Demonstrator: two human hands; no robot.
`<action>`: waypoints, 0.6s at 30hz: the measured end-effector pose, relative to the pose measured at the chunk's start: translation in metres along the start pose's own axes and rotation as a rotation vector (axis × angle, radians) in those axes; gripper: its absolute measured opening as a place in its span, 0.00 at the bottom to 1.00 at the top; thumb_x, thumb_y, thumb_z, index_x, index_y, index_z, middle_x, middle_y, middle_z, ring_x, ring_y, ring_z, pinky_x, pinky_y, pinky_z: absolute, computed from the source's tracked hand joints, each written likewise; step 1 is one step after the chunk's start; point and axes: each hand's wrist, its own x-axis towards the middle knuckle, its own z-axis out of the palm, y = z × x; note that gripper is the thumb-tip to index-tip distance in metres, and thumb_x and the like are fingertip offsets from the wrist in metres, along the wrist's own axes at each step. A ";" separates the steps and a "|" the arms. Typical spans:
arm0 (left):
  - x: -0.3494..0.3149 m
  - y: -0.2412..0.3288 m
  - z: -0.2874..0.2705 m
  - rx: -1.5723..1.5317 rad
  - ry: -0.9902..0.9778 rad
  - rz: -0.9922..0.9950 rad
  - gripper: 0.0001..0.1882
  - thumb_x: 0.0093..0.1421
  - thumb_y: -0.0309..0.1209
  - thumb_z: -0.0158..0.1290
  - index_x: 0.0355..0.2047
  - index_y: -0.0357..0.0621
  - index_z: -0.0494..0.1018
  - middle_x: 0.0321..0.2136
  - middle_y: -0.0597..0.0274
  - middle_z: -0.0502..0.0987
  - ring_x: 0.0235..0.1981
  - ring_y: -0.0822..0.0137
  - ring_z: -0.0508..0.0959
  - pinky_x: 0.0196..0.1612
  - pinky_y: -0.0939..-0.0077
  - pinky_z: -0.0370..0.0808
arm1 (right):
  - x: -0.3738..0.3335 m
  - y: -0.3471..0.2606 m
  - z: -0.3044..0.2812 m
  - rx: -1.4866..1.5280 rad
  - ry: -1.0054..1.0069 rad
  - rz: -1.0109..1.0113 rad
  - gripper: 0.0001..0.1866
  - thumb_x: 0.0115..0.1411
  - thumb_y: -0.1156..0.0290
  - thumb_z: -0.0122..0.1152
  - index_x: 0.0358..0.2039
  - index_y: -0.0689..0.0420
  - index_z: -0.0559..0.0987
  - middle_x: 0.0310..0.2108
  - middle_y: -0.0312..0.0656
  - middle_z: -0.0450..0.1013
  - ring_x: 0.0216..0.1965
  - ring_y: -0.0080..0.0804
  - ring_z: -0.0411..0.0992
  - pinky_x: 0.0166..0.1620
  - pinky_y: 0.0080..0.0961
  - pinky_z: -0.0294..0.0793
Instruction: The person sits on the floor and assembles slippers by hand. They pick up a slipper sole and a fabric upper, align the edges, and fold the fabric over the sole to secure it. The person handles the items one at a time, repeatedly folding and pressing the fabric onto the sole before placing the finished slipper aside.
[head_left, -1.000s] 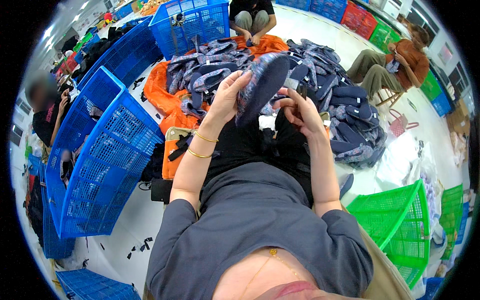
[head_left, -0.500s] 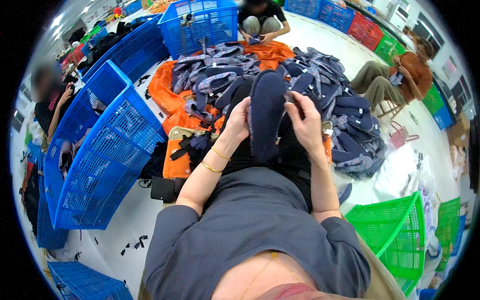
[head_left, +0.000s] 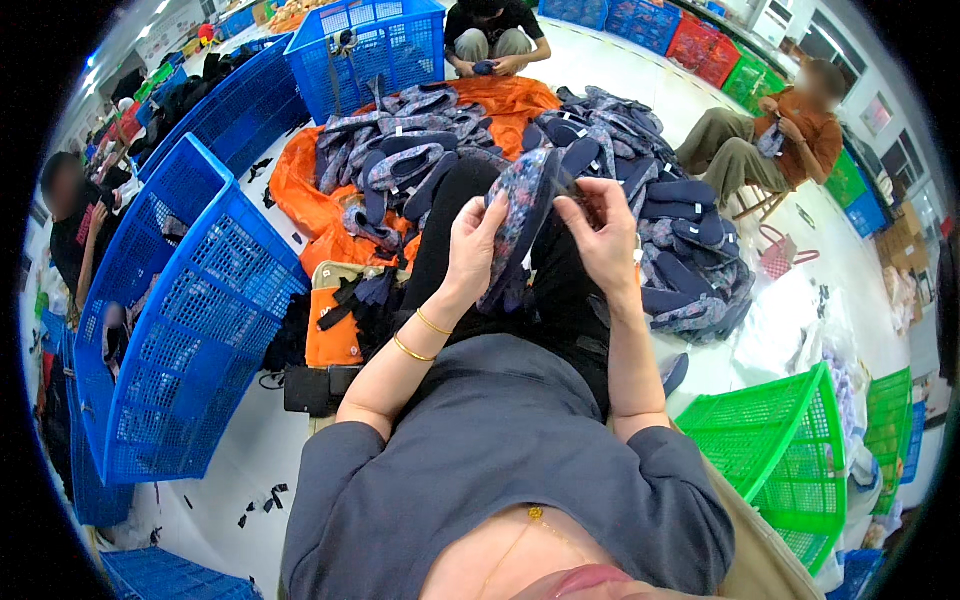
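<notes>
Slipper (head_left: 521,208) has been turned to its flowery side, pinched by the left hand (head_left: 472,248); whether the right hand (head_left: 608,240) is closed cannot be told.

The slipper (head_left: 518,215) has a floral upper in blue with pink and pale flecks, and a plain dark navy sole. It is held up on edge, long and narrow from above, its floral side toward the left and its sole toward the right, one end pointing away and the other near the body. The left hand (head_left: 475,245) pinches its floral side, thumb on top; whether the right hand (head_left: 605,235), close by the sole, touches it is unclear.
</notes>
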 end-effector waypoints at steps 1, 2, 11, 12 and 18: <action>0.000 0.001 -0.002 0.063 -0.003 0.059 0.09 0.64 0.35 0.54 0.34 0.42 0.70 0.28 0.70 0.75 0.27 0.82 0.72 0.32 0.85 0.72 | 0.000 -0.003 -0.003 0.011 0.015 0.002 0.15 0.55 0.72 0.68 0.39 0.62 0.73 0.26 0.33 0.72 0.26 0.16 0.67 0.30 0.17 0.69; -0.001 0.002 -0.004 0.126 -0.006 0.118 0.10 0.64 0.35 0.54 0.34 0.41 0.70 0.29 0.69 0.74 0.29 0.83 0.71 0.33 0.86 0.71 | -0.003 -0.008 -0.005 -0.009 0.006 -0.006 0.14 0.56 0.72 0.68 0.39 0.62 0.73 0.26 0.33 0.71 0.25 0.16 0.67 0.30 0.16 0.69; -0.021 0.030 0.004 0.553 -0.002 0.401 0.11 0.62 0.31 0.57 0.36 0.35 0.70 0.32 0.66 0.74 0.31 0.80 0.71 0.35 0.85 0.70 | -0.011 -0.010 0.004 -0.137 0.035 -0.172 0.12 0.54 0.73 0.68 0.36 0.61 0.74 0.28 0.39 0.72 0.25 0.25 0.72 0.30 0.21 0.72; -0.022 0.030 0.002 0.581 0.002 0.403 0.11 0.62 0.31 0.57 0.36 0.35 0.69 0.31 0.66 0.74 0.31 0.80 0.70 0.34 0.84 0.70 | -0.011 -0.013 0.005 -0.175 0.037 -0.204 0.12 0.54 0.73 0.68 0.35 0.61 0.74 0.28 0.40 0.71 0.25 0.26 0.72 0.30 0.22 0.72; -0.022 0.021 -0.011 0.727 0.021 0.482 0.11 0.61 0.30 0.57 0.33 0.35 0.68 0.28 0.65 0.73 0.28 0.80 0.69 0.30 0.84 0.69 | -0.012 -0.007 0.009 -0.174 0.026 -0.226 0.13 0.53 0.71 0.69 0.35 0.61 0.74 0.28 0.41 0.70 0.24 0.32 0.72 0.30 0.25 0.72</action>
